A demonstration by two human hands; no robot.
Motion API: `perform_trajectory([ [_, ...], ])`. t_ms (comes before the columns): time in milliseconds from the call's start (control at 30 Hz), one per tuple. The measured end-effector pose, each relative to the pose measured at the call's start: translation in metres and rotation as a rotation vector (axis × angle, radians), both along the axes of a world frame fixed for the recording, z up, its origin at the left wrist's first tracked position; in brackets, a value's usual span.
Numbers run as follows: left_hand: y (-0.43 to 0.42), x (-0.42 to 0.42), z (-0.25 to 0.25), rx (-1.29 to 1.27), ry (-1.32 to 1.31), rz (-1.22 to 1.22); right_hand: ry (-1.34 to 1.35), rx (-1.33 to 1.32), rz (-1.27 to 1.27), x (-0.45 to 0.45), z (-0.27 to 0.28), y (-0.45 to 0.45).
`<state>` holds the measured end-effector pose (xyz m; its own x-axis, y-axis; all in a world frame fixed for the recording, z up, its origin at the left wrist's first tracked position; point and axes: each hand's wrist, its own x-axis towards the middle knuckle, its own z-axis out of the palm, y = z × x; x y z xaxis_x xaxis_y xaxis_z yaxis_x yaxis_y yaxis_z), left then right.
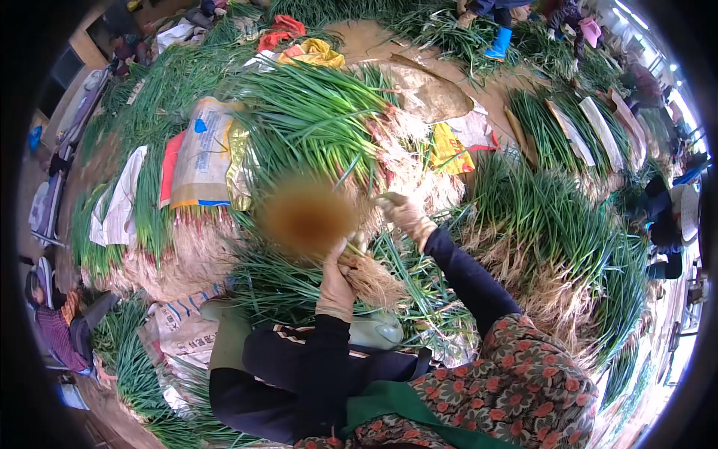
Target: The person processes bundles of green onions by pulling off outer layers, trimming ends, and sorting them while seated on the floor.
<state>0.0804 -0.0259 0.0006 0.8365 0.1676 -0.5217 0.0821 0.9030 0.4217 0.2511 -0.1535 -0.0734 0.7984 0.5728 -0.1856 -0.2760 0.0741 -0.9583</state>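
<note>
Near mid-frame, the left hand (336, 286) is closed round a small onion bunch (368, 277), roots towards the lower right, while the right hand (406, 216), fingers curled, grip unclear, is nearer the large onion pile (333, 112), its roots just above, leaves running upper left.

A red bag (282, 31) lies beside a yellow sack (320, 54); a co-worker (499, 7) wears a blue boot (499, 43); another person (61, 333) is at far left.
</note>
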Motion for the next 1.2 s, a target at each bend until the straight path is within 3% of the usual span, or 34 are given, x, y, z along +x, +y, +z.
perform_trajectory([
  [100,-0.005,-0.005,-0.004,0.012,-0.034,-0.013,-0.394,-0.179,0.348,-0.008,-0.016,0.041],
  [133,-0.004,-0.008,-0.003,0.001,-0.056,-0.029,-0.306,-0.308,0.310,-0.022,0.008,0.048],
  [233,-0.002,-0.011,0.012,-0.043,-0.048,0.062,-0.160,-0.055,0.196,-0.030,-0.080,0.053],
  [333,0.002,-0.007,0.003,-0.071,-0.057,0.058,-0.547,-0.309,0.502,-0.047,-0.015,0.019],
  [400,0.000,-0.008,-0.001,0.021,-0.014,-0.052,-0.141,-0.333,0.486,-0.037,0.012,0.016],
  [467,-0.010,-0.006,-0.010,0.004,-0.035,-0.065,0.425,-0.004,0.400,-0.026,0.014,0.024],
  [500,-0.010,-0.006,-0.013,-0.009,-0.048,-0.042,0.054,-0.175,0.381,-0.025,0.015,0.028],
  [567,-0.003,-0.007,-0.008,-0.031,-0.017,-0.017,0.069,-0.165,0.308,-0.025,-0.002,0.037],
  [633,0.002,-0.009,-0.007,-0.081,-0.037,0.041,-0.210,-0.215,0.282,-0.046,-0.008,0.027],
  [667,0.002,-0.008,-0.007,-0.117,-0.073,0.080,-0.487,-0.491,0.348,-0.053,-0.015,0.018],
  [733,0.005,-0.007,-0.001,-0.201,-0.131,0.068,-0.607,-0.880,0.654,-0.071,-0.025,0.003],
  [767,0.002,-0.002,0.005,-0.159,-0.207,0.189,-0.645,-1.081,0.860,-0.072,-0.020,-0.006],
  [833,0.012,-0.006,0.000,-0.164,-0.328,0.049,-1.038,-0.835,0.684,-0.057,-0.026,-0.028],
  [867,0.013,-0.005,0.000,-0.118,-0.172,0.111,-1.220,-0.696,0.596,-0.050,-0.026,-0.034],
  [933,0.014,-0.006,-0.004,-0.142,-0.188,0.066,-0.783,-0.582,0.121,-0.001,-0.001,-0.018],
  [967,0.014,-0.005,-0.004,-0.150,-0.202,0.038,-0.778,-0.774,-0.004,0.014,0.047,-0.005],
  [1000,0.010,-0.006,-0.002,-0.154,-0.164,-0.026,-0.795,-0.798,-0.106,0.023,0.091,0.007],
  [1033,0.006,-0.003,0.001,-0.182,-0.082,0.026,-0.957,-0.757,-0.249,0.051,0.068,0.017],
  [1200,0.009,-0.002,-0.019,-0.175,-0.105,0.023,-1.132,-1.170,-0.022,0.099,0.030,0.052],
])
